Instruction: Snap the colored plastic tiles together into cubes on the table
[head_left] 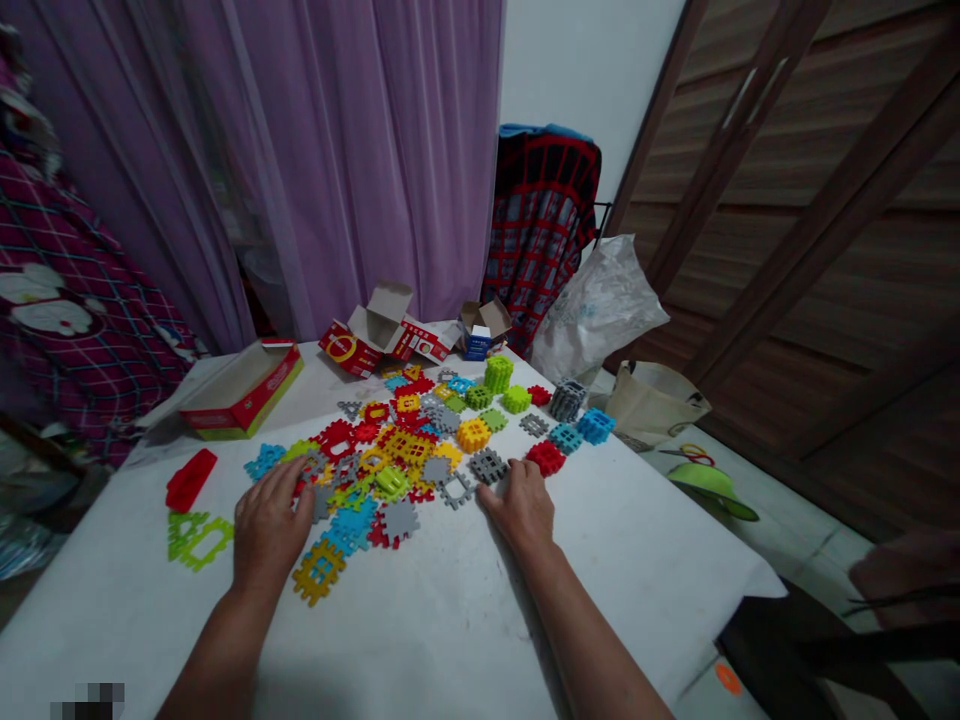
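Note:
Notched plastic building tiles in yellow, red, blue, green and grey lie in a loose pile [405, 447] across the table. My left hand [271, 515] rests at the pile's left side, fingers stretched over the tiles and thumb apart; its fingertips are partly hidden. On the right, my right hand [525, 505] has thumb and fingers around the near right edge of a dark grey notched tile block [487, 466]. Just beyond that hand sits a red tile block [546, 458]. A yellow tile [319, 572] with a blue centre lies nearest me.
Stacked blocks stand at the right: green [498, 374], grey [568, 399] and blue [596, 426]. An open red box [244, 400] lies at the back left, near a red piece [190, 480] and green tiles [199, 540]. Torn cartons [379, 335] line the back edge.

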